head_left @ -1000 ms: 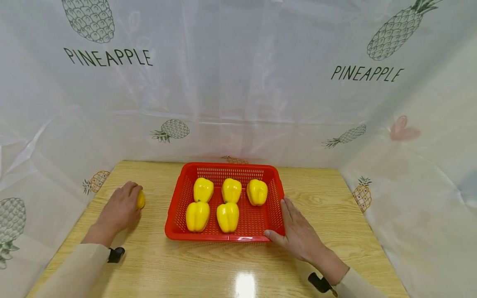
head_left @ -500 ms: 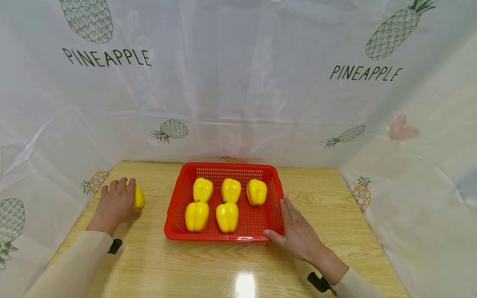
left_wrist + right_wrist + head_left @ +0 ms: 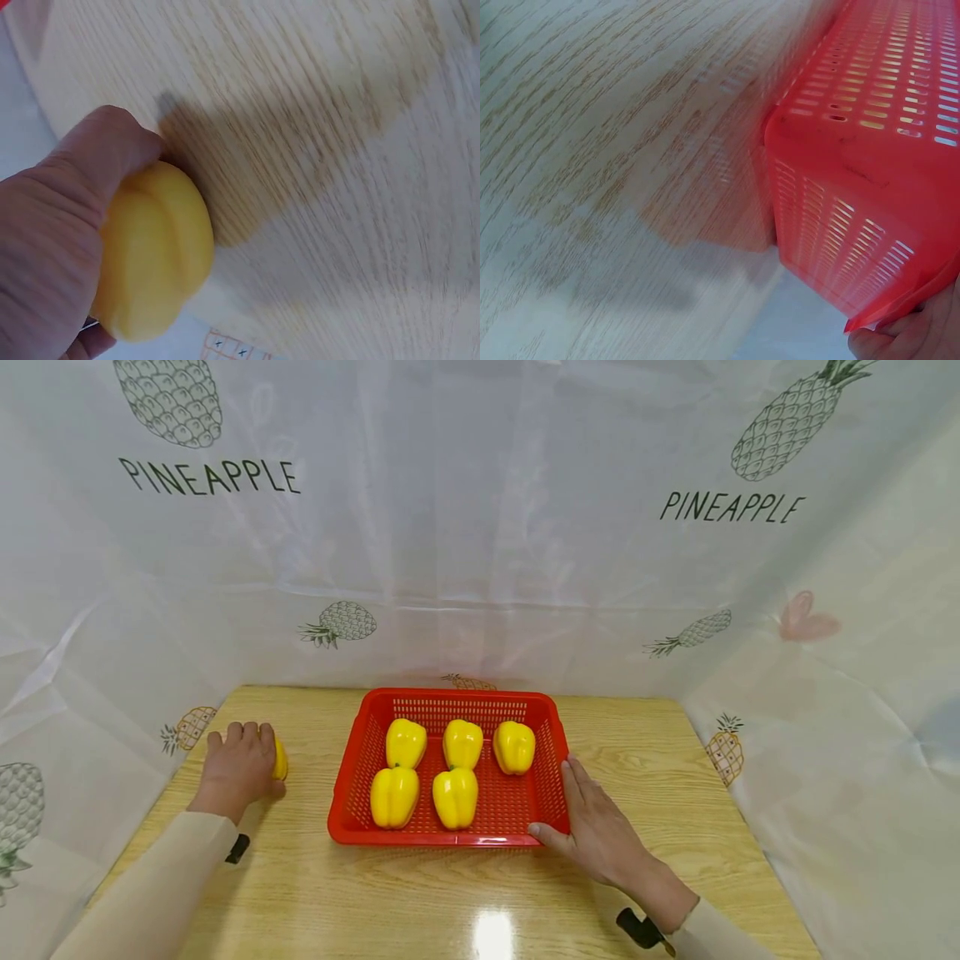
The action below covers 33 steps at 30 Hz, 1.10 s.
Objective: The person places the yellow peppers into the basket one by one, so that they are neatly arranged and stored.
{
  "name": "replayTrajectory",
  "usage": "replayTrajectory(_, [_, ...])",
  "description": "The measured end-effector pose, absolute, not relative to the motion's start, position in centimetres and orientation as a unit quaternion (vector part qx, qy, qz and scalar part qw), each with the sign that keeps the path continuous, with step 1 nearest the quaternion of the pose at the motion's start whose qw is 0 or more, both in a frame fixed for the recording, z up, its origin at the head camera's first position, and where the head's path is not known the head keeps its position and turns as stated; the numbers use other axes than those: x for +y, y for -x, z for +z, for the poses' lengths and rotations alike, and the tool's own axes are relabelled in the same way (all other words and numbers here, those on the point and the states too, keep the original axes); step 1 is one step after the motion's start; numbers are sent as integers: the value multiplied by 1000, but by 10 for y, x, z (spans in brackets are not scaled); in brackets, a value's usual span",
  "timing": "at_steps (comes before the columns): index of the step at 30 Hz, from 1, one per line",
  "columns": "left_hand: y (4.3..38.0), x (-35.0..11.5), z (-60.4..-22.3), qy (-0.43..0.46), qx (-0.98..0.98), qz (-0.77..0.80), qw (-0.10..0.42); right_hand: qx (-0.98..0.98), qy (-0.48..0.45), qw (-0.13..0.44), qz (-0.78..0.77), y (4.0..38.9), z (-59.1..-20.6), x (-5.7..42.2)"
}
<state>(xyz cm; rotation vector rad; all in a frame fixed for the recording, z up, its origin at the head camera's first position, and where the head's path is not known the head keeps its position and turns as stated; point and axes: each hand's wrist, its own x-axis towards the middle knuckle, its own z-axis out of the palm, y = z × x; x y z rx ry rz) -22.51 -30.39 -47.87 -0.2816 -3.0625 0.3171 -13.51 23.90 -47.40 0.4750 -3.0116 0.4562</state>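
My left hand (image 3: 237, 765) grips a yellow bell pepper (image 3: 281, 760) at the left of the wooden table, hiding most of it in the head view. In the left wrist view my thumb lies along one side of that bell pepper (image 3: 154, 251), and the palm covers its near side. At the middle stands a red plastic basket (image 3: 450, 695) holding several yellow bell peppers, one of them alone at the back right (image 3: 514, 747). My right hand (image 3: 603, 835) rests on the basket's front right corner, fingers straight along its right side and thumb on the front rim.
The table (image 3: 622, 752) is light wood and shows bare on both sides of the basket. Behind and beside it hangs a pale plastic curtain (image 3: 480, 543) printed with pineapples.
My left hand has turned, its fingers shifting from the pepper's far side to lie over its left side. The right hand and basket hold their place; the view drifts slightly.
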Motion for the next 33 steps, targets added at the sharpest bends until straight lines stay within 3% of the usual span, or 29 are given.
replayTrajectory(5, [227,-305,-478,106,-988,102,52,-977,-153,27,148,135,-474,239])
replayTrajectory(14, [237,-317,-487,185,-959,60,207,-976,-155,25,151,135,-474,240])
replayTrajectory(18, [241,-317,-486,213,-941,66,253,-975,-156,25,156,134,-474,239])
replayTrajectory(33, [243,-303,-472,262,-918,-19,297,-975,-158,26,156,134,-474,239])
